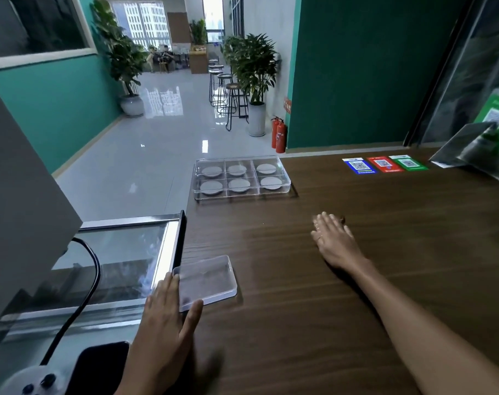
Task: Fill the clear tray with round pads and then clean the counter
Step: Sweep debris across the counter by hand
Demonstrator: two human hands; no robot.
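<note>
Wood counter [342,295] fills the lower right of my view, grain running left-right.

Clear tray [241,178] sits at the counter's far left corner, long axis left-right, parallel w/ the far edge. 6 compartments, 2 rows x 3. I count 6 round pads [238,185], grey, 1 per compartment, each lying flat. All 6 cells filled.

Clear lid [205,282], 1 pc, lies flat near the counter's left edge, well apart from the tray and nearer to me. Long axis runs roughly near-far, tilted a bit so the far end leans right.

My left hand [164,317] is at the lid's near-left corner: fingers straight and together along its left side, thumb spread out under its near edge, touching. Not curled round it.

My right hand [332,238] lies palm-down on bare counter, mid-right, fingers straight and slightly fanned, pointing away from me; holds nothing. Small dark speck just beside its fingertips, can't tell what.

3 QR stickers [383,164] in a row at far right: blue, red, green.

2 red extinguishers [279,134] on the floor beyond.
</note>
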